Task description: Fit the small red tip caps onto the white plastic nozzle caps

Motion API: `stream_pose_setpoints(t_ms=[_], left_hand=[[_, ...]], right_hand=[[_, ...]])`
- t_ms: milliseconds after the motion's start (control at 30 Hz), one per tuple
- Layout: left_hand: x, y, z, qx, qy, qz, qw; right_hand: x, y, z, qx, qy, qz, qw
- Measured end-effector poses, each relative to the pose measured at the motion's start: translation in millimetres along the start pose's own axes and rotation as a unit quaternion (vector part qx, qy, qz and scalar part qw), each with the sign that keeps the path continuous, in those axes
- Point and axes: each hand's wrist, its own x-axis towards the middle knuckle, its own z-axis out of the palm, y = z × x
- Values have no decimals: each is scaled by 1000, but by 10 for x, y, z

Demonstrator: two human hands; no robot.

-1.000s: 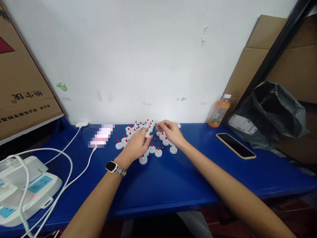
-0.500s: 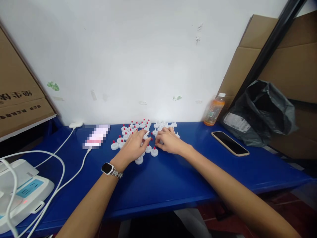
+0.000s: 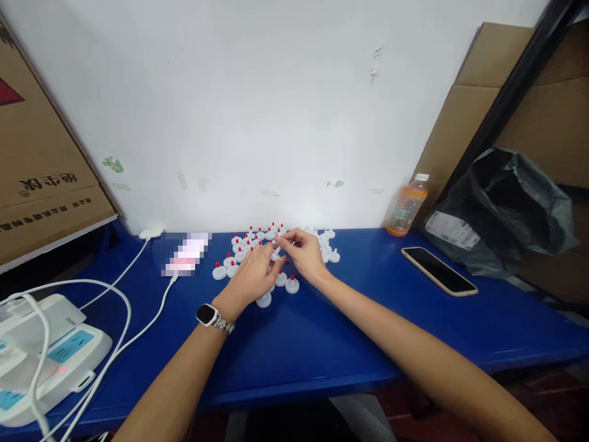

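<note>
My left hand, with a watch on its wrist, is closed on a white nozzle cap, a round base with a thin spout. At the top of that spout, my right hand pinches thumb and forefinger together. Whatever is between those fingertips is too small to make out. Several white nozzle caps with red tips stand around and behind my left hand. White caps without red tips lie beyond my right hand. One small red tip shows just under my hands.
A phone lies at the right, near an orange drink bottle and a grey plastic bag. To the left are a blurred-out screen, white cables and a power strip. The white wall borders the blue table.
My right hand has risen from the table and moved to the spout of the cap in my left hand. My left hand still holds that cap. The view has shifted slightly.
</note>
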Motion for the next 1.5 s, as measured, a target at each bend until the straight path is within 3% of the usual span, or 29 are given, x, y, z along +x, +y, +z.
stream_pose_setpoints(t_ms=[533,767,933,1100,1333,1433,1500], left_hand=[[13,152,5,-21,41,25,999],[29,79,-4,-34,60,27,997],[13,-117,-15,-39,44,7,998],[5,-132,-19,-21,25,0,999],[-6,-102,-1,-22,11,-5,1000],[0,-117,-2,-22,16,4,1000],[4,-122,-3,-21,19,4,1000]], right_hand=[[-237,-34,57,24,84,-56,995],[-90,-42,-50,65,20,-54,996],[390,81,-396,-61,37,-78,994],[897,356,-506,-293,-20,-73,953],[928,449,-310,-453,-163,-83,872],[918,461,-286,-423,-180,-63,886],[940,469,-302,-406,-147,-42,901]])
